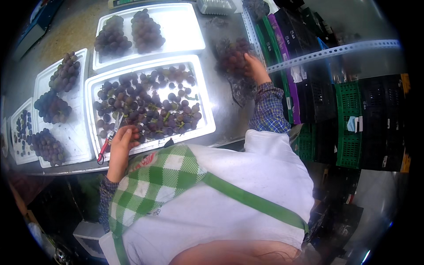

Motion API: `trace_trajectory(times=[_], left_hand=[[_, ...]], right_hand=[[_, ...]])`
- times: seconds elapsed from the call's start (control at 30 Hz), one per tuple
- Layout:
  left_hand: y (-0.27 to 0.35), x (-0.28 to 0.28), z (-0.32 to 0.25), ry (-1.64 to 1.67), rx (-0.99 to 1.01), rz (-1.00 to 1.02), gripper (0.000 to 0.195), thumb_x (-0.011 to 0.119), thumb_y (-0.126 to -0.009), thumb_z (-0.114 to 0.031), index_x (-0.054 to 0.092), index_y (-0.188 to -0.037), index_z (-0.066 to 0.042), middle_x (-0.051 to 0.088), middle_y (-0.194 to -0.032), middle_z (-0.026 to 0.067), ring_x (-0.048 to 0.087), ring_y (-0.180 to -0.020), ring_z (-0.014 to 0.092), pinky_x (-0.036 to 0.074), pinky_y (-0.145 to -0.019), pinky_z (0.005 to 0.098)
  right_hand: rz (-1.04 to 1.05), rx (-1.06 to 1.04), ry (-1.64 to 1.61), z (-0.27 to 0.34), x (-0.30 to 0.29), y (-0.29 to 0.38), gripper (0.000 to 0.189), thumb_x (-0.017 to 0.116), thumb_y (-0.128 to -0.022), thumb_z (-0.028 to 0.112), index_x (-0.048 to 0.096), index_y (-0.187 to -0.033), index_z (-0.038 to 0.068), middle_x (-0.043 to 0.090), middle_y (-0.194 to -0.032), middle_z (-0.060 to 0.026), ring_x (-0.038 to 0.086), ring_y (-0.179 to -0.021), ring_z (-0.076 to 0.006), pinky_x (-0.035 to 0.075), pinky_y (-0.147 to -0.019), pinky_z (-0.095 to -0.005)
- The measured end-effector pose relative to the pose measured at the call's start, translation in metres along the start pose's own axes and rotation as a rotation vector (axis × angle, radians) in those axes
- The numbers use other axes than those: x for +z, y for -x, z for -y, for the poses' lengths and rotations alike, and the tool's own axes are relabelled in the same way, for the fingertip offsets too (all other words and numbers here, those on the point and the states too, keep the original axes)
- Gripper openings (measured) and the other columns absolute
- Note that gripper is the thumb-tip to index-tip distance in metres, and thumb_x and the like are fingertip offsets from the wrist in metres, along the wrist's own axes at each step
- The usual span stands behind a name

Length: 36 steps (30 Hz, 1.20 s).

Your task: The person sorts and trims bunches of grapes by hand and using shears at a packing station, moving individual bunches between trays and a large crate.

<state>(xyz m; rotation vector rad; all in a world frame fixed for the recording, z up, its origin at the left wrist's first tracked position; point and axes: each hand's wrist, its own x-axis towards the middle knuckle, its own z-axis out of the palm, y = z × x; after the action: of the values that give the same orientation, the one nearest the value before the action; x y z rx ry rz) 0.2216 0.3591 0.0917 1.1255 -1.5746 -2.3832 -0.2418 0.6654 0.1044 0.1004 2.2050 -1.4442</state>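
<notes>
At the right of the metal table, my right hand (256,68) grasps the edge of a dark grape bunch (233,58) over crumpled dark plastic film (241,91); some fingers are hidden. My left hand (125,140) is at the near left rim of a white foam tray (209,109), fingers curled near loose grapes (154,114). Red-handled scissors (104,149) are beside it, blades pointing into the tray; whether the hand holds them is unclear. Many loose grapes and green stem bits lie in this tray.
A foam tray (180,25) behind holds two bunches; another (78,132) at left holds several. Farther left, a small tray (16,155) holds loose grapes. Clear plastic boxes (217,6) sit at the back. A perforated metal rail (334,51) and stacked crates (347,126) stand right.
</notes>
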Motion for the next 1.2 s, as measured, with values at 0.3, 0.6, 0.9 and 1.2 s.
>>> trace_trajectory(times=[0.3,0.6,0.9,1.2], left_hand=[[-0.002,-0.016,0.012,0.153,-0.015,0.052,0.028,0.048,-0.098,-0.021,0.054,-0.117,0.0,0.058,-0.106,0.0077,0.057,-0.09,0.014,0.049,-0.074,0.0298],[-0.005,-0.023,0.014,0.195,-0.051,0.113,0.027,0.05,-0.097,-0.02,0.053,-0.115,0.0,0.058,-0.104,0.0081,0.059,-0.088,0.016,0.05,-0.074,0.0312],[-0.007,-0.028,0.013,0.206,-0.088,0.162,0.029,0.049,-0.097,-0.017,0.054,-0.117,0.003,0.057,-0.104,0.0105,0.058,-0.089,0.016,0.052,-0.074,0.0294],[-0.007,-0.031,0.016,0.19,-0.092,0.202,0.027,0.048,-0.097,-0.016,0.055,-0.116,0.003,0.057,-0.106,0.0109,0.059,-0.09,0.017,0.052,-0.075,0.0291]], right_hand=[[-0.416,-0.609,0.268,-0.012,0.018,0.046,0.031,0.073,-0.08,0.018,0.067,-0.105,0.0,0.069,-0.099,-0.0097,0.065,-0.087,-0.0167,0.051,-0.079,-0.0279],[-0.637,-0.902,0.819,-0.024,0.051,0.061,0.028,0.075,-0.073,0.022,0.068,-0.097,0.01,0.066,-0.093,-0.0076,0.061,-0.092,-0.0295,0.047,-0.08,-0.0426],[-0.581,-0.757,0.729,-0.025,0.053,0.059,0.028,0.073,-0.076,0.019,0.067,-0.101,0.007,0.066,-0.1,-0.0114,0.062,-0.097,-0.0311,0.048,-0.084,-0.0399],[-0.555,-0.79,0.394,-0.04,0.026,0.032,0.021,0.065,-0.085,0.013,0.067,-0.103,0.002,0.065,-0.096,-0.0117,0.065,-0.085,-0.0223,0.051,-0.077,-0.0331]])
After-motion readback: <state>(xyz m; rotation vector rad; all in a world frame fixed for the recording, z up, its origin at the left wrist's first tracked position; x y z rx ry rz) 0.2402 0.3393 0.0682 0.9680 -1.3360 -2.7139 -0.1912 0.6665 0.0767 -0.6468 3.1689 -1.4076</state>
